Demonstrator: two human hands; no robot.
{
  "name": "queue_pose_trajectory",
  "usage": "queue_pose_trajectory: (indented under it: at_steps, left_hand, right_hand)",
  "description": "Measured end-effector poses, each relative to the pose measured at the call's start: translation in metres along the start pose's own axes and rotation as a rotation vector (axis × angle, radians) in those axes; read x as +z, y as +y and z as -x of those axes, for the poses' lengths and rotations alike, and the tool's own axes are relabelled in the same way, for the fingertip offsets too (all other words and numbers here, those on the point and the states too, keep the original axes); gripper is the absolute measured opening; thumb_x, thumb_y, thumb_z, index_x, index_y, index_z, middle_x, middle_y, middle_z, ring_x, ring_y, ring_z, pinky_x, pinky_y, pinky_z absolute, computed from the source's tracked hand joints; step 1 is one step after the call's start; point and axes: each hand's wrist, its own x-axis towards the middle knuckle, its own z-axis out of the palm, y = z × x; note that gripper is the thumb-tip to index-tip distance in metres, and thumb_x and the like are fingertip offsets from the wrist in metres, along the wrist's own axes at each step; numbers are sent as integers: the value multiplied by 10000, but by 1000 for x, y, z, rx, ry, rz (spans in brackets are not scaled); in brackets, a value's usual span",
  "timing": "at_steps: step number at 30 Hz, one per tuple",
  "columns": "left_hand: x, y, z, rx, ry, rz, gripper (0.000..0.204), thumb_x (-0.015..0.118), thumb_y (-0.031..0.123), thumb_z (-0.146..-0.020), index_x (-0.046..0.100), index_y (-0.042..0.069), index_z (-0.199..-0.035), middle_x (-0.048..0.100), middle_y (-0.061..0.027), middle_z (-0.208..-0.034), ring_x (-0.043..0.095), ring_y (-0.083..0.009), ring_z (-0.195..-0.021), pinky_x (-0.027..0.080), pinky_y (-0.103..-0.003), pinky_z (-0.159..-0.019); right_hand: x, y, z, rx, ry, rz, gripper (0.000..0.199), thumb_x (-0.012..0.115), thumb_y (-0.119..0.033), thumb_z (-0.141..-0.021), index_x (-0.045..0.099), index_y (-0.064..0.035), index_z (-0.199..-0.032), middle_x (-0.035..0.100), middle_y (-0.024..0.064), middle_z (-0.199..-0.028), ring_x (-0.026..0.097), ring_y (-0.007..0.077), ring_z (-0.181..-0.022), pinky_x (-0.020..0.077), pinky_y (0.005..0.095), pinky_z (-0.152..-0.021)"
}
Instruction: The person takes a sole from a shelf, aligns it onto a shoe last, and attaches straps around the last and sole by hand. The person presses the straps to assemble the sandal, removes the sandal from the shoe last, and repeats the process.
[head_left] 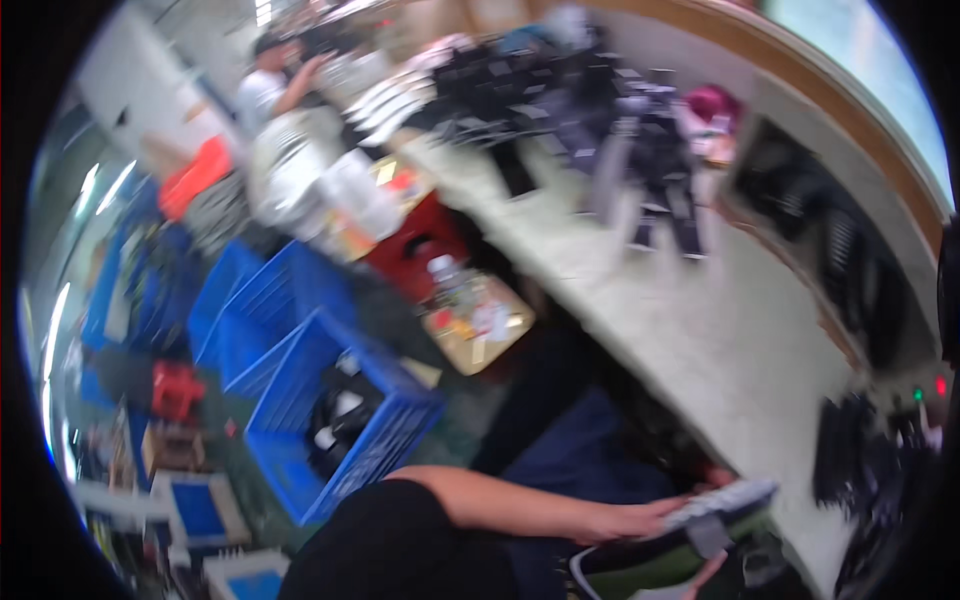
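My left forearm crosses the lower part of the view from a black sleeve. My left hand (645,517) grips the edge of a dark green and black fabric piece (640,570), which carries a grey patch and a pale strip along its upper side. A few fingers of my right hand (708,574) show at the lower right edge of the piece, apparently pinching it. The rest of that hand is out of sight, and motion smears the details. Both hands are beside the near end of the pale worktable (700,370).
Piles of dark fabric pieces (660,150) cover the table's far part; more dark pieces (850,460) lie right. Blue crates (290,490) stand on the floor at left, the nearest holding dark items. A stool (470,350) bears a bottle. Another person (265,85) works far left.
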Motion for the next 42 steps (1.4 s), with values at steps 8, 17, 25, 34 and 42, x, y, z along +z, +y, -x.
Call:
queue_pose_trajectory:
  at_steps: [8,17,25,34,42]
  left_hand:
    - [-6,56,30,69,-75,130,960,903,334,-702,394,75,-1473,559,-42,-1361,511,-149,-1260,389,-318,-1081]
    - [0,78,56,209,111,149,886,886,237,-715,420,77,-1451,594,-48,-1318,550,-146,-1223,421,-309,-1054]
    - [3,57,56,233,550,-225,591,799,52,-781,563,39,-1322,642,-48,-1239,594,-142,-1148,474,-325,-1009]
    - [2,78,41,-46,595,-89,629,816,37,-763,542,20,-1329,643,-78,-1225,614,-165,-1119,505,-337,-972]
    - [26,80,20,-82,607,-253,838,852,62,-700,427,24,-1421,620,-95,-1266,602,-198,-1172,492,-356,-1003]
  right_hand:
    - [28,-92,129,-358,-577,512,472,576,-121,-984,444,43,-1407,557,233,-1325,589,330,-1144,510,412,-961]
    - [65,-155,157,-494,-1067,583,587,729,-254,-888,517,98,-1307,624,255,-1195,613,341,-1088,499,383,-939]
    - [113,-196,178,-236,-1009,663,689,828,-434,-656,551,-3,-1118,612,156,-997,625,278,-846,514,380,-763]
    - [106,-195,161,-418,-996,699,574,835,-512,-641,530,-50,-792,537,94,-768,582,271,-683,469,373,-570]
    - [84,-210,156,-470,-892,695,428,794,-372,-716,514,-49,-735,509,83,-656,545,284,-573,428,387,-513]
